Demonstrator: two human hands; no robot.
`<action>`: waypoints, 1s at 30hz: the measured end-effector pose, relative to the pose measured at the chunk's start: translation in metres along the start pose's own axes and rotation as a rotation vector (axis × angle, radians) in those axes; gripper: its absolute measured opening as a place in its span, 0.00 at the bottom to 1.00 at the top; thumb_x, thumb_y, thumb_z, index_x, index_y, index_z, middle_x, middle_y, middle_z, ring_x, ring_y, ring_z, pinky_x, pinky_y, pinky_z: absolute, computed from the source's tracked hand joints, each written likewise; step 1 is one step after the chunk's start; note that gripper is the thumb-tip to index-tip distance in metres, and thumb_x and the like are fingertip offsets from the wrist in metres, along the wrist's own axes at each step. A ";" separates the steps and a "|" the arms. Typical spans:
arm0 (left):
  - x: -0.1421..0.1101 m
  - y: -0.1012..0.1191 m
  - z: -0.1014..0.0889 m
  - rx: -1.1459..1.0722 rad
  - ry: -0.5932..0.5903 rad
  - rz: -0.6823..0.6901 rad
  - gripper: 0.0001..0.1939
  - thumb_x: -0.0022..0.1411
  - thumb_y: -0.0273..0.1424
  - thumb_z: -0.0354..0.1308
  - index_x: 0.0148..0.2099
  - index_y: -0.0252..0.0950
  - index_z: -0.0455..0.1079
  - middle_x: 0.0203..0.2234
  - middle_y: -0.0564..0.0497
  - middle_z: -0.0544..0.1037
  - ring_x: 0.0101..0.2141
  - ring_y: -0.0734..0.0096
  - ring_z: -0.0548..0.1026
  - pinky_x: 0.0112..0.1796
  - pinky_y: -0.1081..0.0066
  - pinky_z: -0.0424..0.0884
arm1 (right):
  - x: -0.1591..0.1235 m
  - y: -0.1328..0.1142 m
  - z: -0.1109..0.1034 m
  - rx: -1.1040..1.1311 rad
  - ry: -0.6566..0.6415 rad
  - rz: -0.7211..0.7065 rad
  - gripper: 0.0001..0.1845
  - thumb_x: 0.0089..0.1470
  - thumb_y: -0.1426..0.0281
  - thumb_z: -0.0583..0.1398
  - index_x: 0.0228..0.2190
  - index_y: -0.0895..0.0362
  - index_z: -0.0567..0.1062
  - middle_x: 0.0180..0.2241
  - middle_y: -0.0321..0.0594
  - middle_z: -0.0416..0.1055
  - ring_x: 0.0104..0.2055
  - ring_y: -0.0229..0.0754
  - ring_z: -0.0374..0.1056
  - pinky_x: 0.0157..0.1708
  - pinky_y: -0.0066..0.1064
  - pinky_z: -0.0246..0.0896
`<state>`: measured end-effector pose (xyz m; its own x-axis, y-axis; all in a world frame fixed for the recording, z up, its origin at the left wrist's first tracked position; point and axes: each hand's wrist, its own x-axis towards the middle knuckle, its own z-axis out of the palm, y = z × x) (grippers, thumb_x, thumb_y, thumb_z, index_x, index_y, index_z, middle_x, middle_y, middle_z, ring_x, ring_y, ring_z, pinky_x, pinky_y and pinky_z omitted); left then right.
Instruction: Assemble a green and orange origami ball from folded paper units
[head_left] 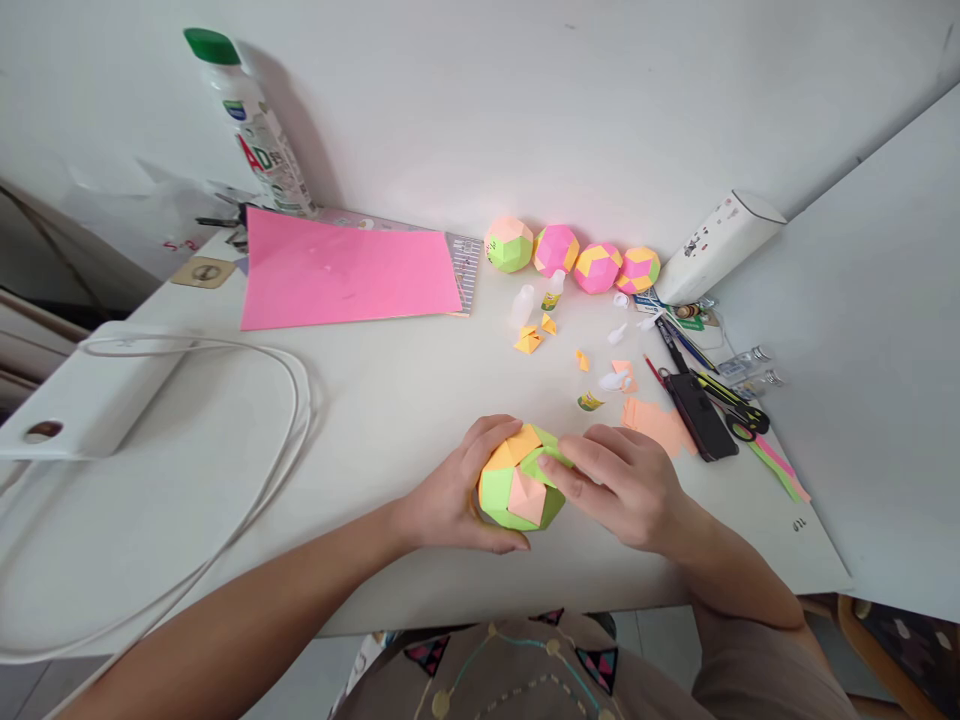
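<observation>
A folded paper ball (499, 495) in green, orange and peach is held over the front of the white desk. My left hand (446, 495) is closed around its left side, fingers behind and thumb underneath. With fingertips pinched on a light green flap (536, 462) at the ball's upper right, my right hand (634, 490) is closed too. Beyond the ball lie small orange folded paper pieces (528, 341), a little glue bottle (591, 400) with a yellow-green label and peach paper sheets (656, 425).
Several finished paper balls (556, 250) line the wall. Pink paper (352, 270) lies at back left, near a white bottle (262, 140) with a green cap. A white power strip (97, 400) and its cable take up the left. A black phone (701, 420) and scissors (741, 428) lie right.
</observation>
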<state>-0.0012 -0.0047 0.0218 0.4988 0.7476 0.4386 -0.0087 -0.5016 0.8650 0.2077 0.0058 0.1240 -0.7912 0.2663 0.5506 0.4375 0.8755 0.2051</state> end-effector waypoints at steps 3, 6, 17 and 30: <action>0.000 0.000 0.000 -0.055 -0.020 -0.021 0.51 0.47 0.49 0.68 0.65 0.46 0.45 0.53 0.42 0.58 0.53 0.49 0.62 0.53 0.47 0.64 | -0.001 -0.001 0.002 -0.010 -0.005 -0.010 0.07 0.54 0.81 0.59 0.35 0.61 0.73 0.30 0.40 0.73 0.27 0.37 0.61 0.21 0.31 0.53; 0.000 0.001 0.000 -0.099 -0.043 -0.054 0.50 0.47 0.51 0.67 0.65 0.46 0.45 0.52 0.42 0.60 0.51 0.51 0.64 0.51 0.50 0.65 | -0.001 -0.002 0.003 -0.019 -0.013 -0.004 0.07 0.54 0.81 0.58 0.35 0.61 0.73 0.29 0.40 0.73 0.26 0.37 0.61 0.20 0.30 0.52; 0.002 0.004 0.001 -0.223 -0.114 -0.147 0.46 0.45 0.53 0.67 0.61 0.40 0.56 0.49 0.41 0.65 0.46 0.53 0.69 0.47 0.53 0.69 | -0.001 -0.001 0.004 0.026 -0.047 0.017 0.08 0.57 0.81 0.54 0.35 0.61 0.71 0.27 0.40 0.73 0.25 0.37 0.60 0.19 0.30 0.50; 0.000 0.003 0.003 -0.190 -0.117 -0.112 0.48 0.46 0.50 0.68 0.63 0.44 0.50 0.51 0.42 0.62 0.49 0.52 0.66 0.50 0.51 0.66 | 0.001 -0.005 0.005 0.055 -0.074 -0.020 0.08 0.57 0.82 0.54 0.37 0.64 0.70 0.24 0.39 0.69 0.24 0.37 0.58 0.19 0.30 0.53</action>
<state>0.0010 -0.0079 0.0238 0.6029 0.7328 0.3155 -0.1051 -0.3190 0.9419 0.2025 0.0035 0.1198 -0.8297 0.2763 0.4850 0.3991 0.9011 0.1694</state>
